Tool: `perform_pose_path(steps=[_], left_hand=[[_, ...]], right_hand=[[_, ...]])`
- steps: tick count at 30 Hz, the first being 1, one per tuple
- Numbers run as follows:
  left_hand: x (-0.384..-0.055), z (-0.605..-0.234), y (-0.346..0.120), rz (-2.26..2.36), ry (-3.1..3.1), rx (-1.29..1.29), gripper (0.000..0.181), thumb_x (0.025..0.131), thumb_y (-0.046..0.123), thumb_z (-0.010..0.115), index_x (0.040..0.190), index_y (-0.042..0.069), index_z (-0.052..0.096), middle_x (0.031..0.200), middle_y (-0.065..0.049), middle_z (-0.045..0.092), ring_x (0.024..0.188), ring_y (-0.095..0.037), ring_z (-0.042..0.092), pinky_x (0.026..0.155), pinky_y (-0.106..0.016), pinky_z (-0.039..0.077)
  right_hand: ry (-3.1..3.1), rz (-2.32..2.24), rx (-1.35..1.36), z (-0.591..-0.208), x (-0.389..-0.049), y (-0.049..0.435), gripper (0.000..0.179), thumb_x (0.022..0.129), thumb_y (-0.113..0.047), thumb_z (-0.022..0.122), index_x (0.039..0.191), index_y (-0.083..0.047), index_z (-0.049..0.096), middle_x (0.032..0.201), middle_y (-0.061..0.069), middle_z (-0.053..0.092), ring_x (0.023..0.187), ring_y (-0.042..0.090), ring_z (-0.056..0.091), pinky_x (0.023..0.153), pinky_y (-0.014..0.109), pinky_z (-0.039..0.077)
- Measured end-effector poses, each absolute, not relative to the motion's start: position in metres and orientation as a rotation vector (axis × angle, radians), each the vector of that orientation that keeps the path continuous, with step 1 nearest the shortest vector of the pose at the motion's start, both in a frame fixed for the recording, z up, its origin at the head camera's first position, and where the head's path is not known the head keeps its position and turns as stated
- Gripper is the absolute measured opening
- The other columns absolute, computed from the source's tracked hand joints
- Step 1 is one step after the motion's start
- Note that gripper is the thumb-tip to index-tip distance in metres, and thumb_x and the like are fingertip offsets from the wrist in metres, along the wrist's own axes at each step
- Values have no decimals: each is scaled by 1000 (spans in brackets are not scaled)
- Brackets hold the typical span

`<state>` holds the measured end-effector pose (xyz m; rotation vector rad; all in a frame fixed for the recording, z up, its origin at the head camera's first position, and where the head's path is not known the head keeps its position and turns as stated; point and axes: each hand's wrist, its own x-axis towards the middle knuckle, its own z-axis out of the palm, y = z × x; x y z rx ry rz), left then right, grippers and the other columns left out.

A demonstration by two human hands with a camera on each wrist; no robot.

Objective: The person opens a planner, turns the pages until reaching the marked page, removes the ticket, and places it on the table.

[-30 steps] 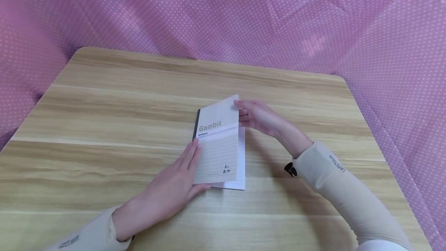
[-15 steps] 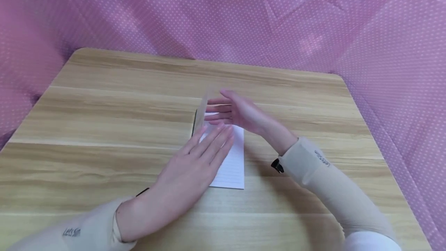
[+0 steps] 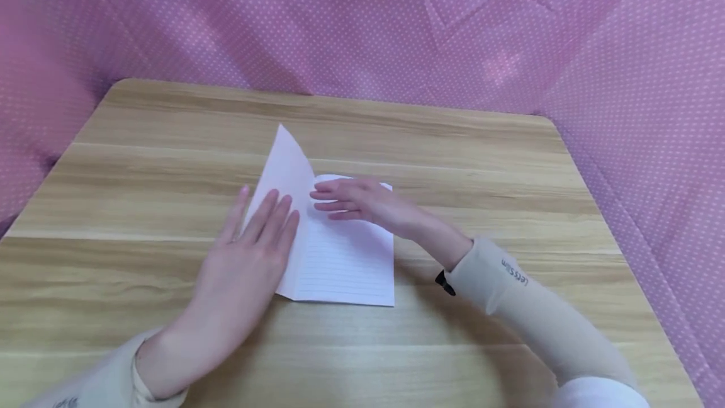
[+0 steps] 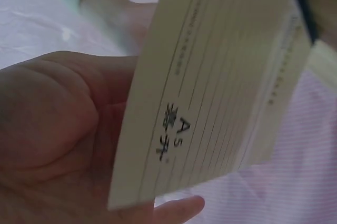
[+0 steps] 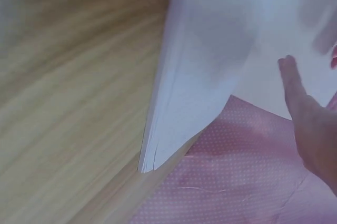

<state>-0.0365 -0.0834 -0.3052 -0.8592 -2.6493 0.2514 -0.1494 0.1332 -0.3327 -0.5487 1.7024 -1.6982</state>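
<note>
A lined notebook [image 3: 345,266] lies opened on the wooden table, its front cover [image 3: 282,162] raised at a slant on the left. My left hand [image 3: 243,269] has its fingers stretched out against the cover's inner side. In the left wrist view the palm is partly hidden behind the cover's printed outer face [image 4: 210,92], marked A5. Above the upper part of the lined page is my right hand [image 3: 368,203], its fingers extended and nothing gripped. Stacked page edges of the notebook [image 5: 184,92] show in the right wrist view.
The wood-grain table [image 3: 481,162] surrounds the notebook on every side. Behind and beside it hangs a pink dotted cloth [image 3: 362,30]. A small black clip-like piece [image 3: 445,283] sits at the right sleeve's cuff.
The notebook's cover has swung from nearly closed over to the left, baring the lined page. My left hand went left with it. The right hand left the cover's edge and moved over the page.
</note>
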Motion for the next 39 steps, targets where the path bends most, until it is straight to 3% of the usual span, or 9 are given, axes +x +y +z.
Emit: perform_pose_path(steps=[4,8,11,15,21,28,39], left_hand=[[-41,-319,-96,216,-2709,-829,42,90,8,62,130,-4,59,140,-24,51,135,-37,43,119,-52,3],[-43,-334,-105,175,-2767,-802,64,85,26,76,135,-6,54,145,-25,45,137,-37,39,119,-52,8],[-44,-344,-112,110,-2813,-784,72,86,33,75,139,-8,48,148,-26,40,140,-37,34,118,-51,15],[-45,-354,-118,11,-2863,-777,79,87,39,72,142,-10,42,151,-26,35,142,-38,30,115,-52,23],[-48,-364,-123,-101,-2969,-781,85,88,43,71,145,-11,37,153,-28,29,142,-40,27,110,-55,31],[-53,-372,-127,-229,-3076,-803,85,92,43,67,146,-13,32,153,-32,26,141,-45,27,107,-57,35],[-56,-377,-129,-305,-3152,-818,84,94,43,64,146,-13,30,154,-32,23,141,-46,25,109,-56,32]], right_hand=[[2112,-1356,-738,-339,-131,132,45,106,-22,46,145,-1,46,145,12,50,131,23,49,107,33,40],[2377,-979,-937,-344,-107,132,55,103,-29,53,149,-4,39,152,8,41,140,17,36,114,30,28],[2479,-752,-1108,-351,-91,130,66,101,-33,57,151,1,32,158,13,29,146,21,24,117,33,21],[2616,-441,-1267,-359,-74,131,74,98,-39,59,152,3,28,160,17,21,147,28,18,118,38,20],[2680,-195,-1296,-362,-63,133,77,98,-41,58,152,4,26,161,18,17,148,28,14,118,40,19],[2682,-150,-1272,-366,-60,136,77,99,-41,56,153,3,23,162,17,15,149,28,12,119,39,18],[2680,-150,-1242,-369,-59,136,78,99,-42,55,154,1,21,162,16,13,149,27,12,118,39,18]])
